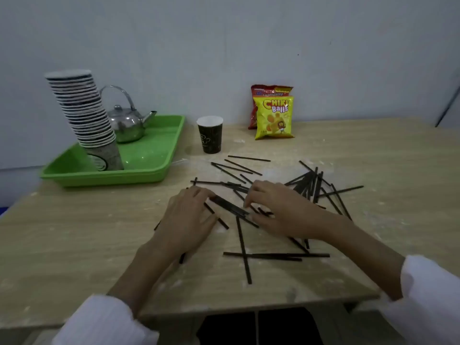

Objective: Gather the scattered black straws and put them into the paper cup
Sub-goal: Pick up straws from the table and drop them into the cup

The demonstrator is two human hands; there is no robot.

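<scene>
Several black straws (275,255) lie scattered across the wooden table (74,232), with a dense pile at the right (311,183). A dark paper cup (210,134) with a white inside stands upright and empty beyond them. Both hands hold a small bundle of straws (229,205) between them, low over the table. My left hand (188,217) grips the bundle's left end with curled fingers. My right hand (271,207) pinches its right end. More straws are partly hidden under both hands.
A green tray (139,168) at the back left carries a tall leaning stack of paper cups (84,110) and a metal kettle (127,123). Two snack bags (273,115) stand against the wall behind the cup. The table's front edge is near my sleeves.
</scene>
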